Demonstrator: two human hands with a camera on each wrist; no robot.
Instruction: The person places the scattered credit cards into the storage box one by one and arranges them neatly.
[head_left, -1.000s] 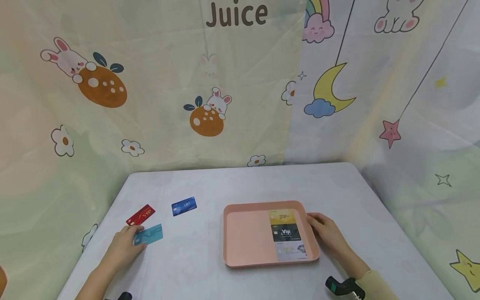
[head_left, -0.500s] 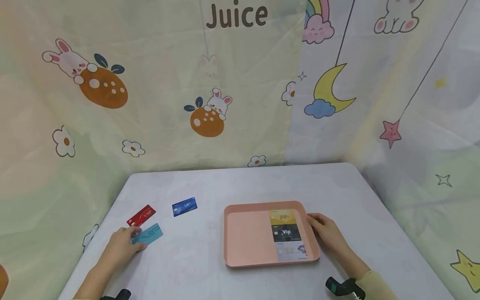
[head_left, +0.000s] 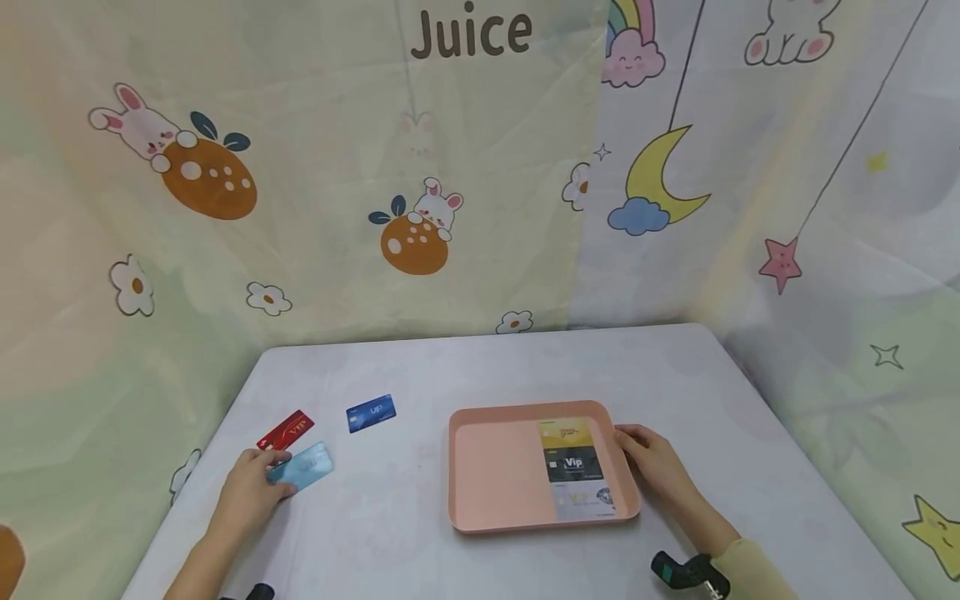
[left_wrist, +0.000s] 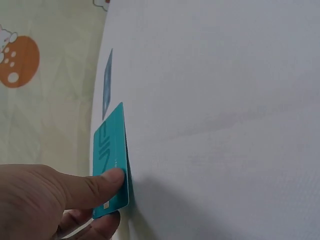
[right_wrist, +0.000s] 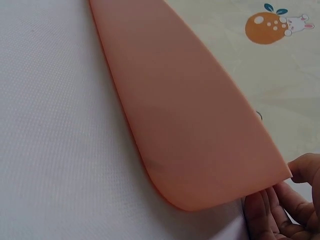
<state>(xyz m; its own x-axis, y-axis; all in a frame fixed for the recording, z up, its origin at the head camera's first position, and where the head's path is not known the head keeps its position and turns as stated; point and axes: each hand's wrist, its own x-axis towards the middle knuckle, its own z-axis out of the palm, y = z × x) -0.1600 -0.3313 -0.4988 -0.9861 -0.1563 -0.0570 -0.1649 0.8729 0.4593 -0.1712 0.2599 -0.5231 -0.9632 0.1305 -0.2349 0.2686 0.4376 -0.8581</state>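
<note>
My left hand pinches a teal VIP card at its near-left end. In the left wrist view the thumb lies on the printed face of the teal card, fingers behind it, and the card is tilted up from the table. Just beyond those fingers a red VIP card lies flat, and a blue VIP card lies farther back. My right hand holds the right rim of a pink tray; in the right wrist view, the thumb is at the rim of the tray and the fingers are against its outer side.
Inside the tray, along its right side, a gold card, a black card and a silver card form a column. A white cloth covers the table. Printed curtains hang behind and beside it.
The teal card has tilted up in my left hand, and its face now catches glare. Hand and card have shifted slightly to the right. My right hand and the tray stay put.
</note>
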